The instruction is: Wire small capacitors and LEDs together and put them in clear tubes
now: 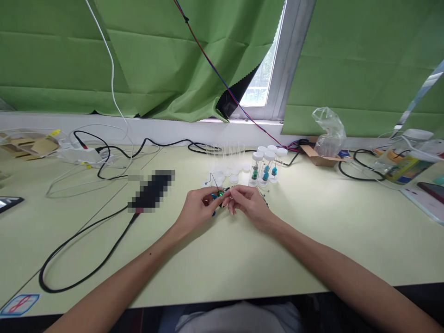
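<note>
Close to the middle of the table, my left hand (199,206) pinches a small shiny green piece (221,194) with a thin dark wire sticking up from it. My right hand (248,203) meets it from the other side, thumb and fingertips closed together beside the green piece; whatever they grip is too small to make out. Blue bits show under my left fingers, partly hidden. Just beyond my hands stand white-capped clear tubes (255,169) with green and blue pieces on wires inside. Left of these are clear tubes (225,155) and several white caps (233,178).
A black cable (86,282) loops over the left side, joined to a blurred dark device (151,192). At the back right sits a cardboard box (321,157) with a plastic bag (329,134). A large clear jar (398,152) and a phone (432,190) lie farther right.
</note>
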The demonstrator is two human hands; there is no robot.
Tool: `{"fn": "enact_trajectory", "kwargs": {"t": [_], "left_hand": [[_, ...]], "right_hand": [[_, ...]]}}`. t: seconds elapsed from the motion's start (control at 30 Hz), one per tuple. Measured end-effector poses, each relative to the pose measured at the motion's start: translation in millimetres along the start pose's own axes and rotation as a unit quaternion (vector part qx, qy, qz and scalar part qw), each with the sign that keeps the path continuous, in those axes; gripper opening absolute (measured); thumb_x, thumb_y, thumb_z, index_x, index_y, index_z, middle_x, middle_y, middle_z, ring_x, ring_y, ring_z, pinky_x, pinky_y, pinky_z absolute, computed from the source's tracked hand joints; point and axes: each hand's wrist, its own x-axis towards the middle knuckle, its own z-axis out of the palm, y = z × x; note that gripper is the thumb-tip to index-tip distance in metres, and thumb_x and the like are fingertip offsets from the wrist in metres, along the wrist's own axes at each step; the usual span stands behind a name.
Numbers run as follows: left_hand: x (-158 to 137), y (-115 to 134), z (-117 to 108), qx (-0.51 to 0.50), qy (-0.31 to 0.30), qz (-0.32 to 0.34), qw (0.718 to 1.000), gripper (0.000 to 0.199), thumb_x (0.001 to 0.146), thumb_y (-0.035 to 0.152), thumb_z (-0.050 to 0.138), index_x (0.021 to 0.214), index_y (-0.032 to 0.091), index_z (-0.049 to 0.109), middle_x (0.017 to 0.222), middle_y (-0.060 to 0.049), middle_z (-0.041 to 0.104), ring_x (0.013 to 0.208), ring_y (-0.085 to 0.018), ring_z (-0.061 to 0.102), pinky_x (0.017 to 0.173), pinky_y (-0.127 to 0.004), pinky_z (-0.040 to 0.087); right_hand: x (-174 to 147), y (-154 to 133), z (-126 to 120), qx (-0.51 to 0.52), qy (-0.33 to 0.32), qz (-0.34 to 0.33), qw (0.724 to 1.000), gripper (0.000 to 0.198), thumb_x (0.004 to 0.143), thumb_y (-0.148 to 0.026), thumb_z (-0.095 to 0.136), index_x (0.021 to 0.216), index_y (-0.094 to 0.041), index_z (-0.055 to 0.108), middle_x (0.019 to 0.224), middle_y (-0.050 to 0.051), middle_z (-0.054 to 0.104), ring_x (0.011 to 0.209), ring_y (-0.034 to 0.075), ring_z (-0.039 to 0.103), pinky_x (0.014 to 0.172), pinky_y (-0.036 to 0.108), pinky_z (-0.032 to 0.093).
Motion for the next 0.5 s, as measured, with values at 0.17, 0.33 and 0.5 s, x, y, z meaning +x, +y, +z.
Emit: {"fn": "enact_trajectory", "kwargs": {"t": [0.17, 0.33, 0.5], "left_hand": [[1.7, -3.9, -0.2, -0.015, -0.011, 0.000, 1.000, 0.034, 0.087, 0.045, 0.061, 0.095, 0.015, 0.076, 0.064, -0.002, 0.063, 0.053, -0.011, 0.045, 0.051, -0.024, 0.036], [1.3, -2.6, -1.1, -0.028, -0.010, -0.002, 1.000, 0.030, 0.086, 0.043, 0.063, 0.093, 0.017, 0.075, 0.058, 0.000, 0.056, 0.051, -0.011, 0.041, 0.049, -0.024, 0.033], [0.8, 1.6, -2.7, -0.038, -0.009, -0.010, 0.999, 0.026, 0.085, 0.039, 0.063, 0.092, 0.016, 0.074, 0.054, 0.003, 0.049, 0.051, -0.010, 0.038, 0.049, -0.024, 0.032]], "right_hand": [[0.1, 0.5, -0.5, 0.020, -0.013, 0.004, 1.000, 0.033, 0.088, -0.050, 0.068, 0.096, -0.018, 0.074, 0.092, 0.008, 0.074, 0.062, 0.012, 0.059, 0.062, 0.029, 0.047], [0.0, 0.3, 0.0, 0.031, -0.022, 0.010, 0.999, 0.028, 0.087, -0.045, 0.072, 0.098, -0.020, 0.075, 0.096, 0.008, 0.075, 0.063, 0.011, 0.059, 0.062, 0.029, 0.047], [-0.5, 1.9, 0.2, 0.027, -0.037, 0.013, 0.999, 0.026, 0.086, -0.041, 0.073, 0.103, -0.022, 0.076, 0.100, 0.007, 0.075, 0.064, 0.011, 0.060, 0.063, 0.029, 0.048]]}}
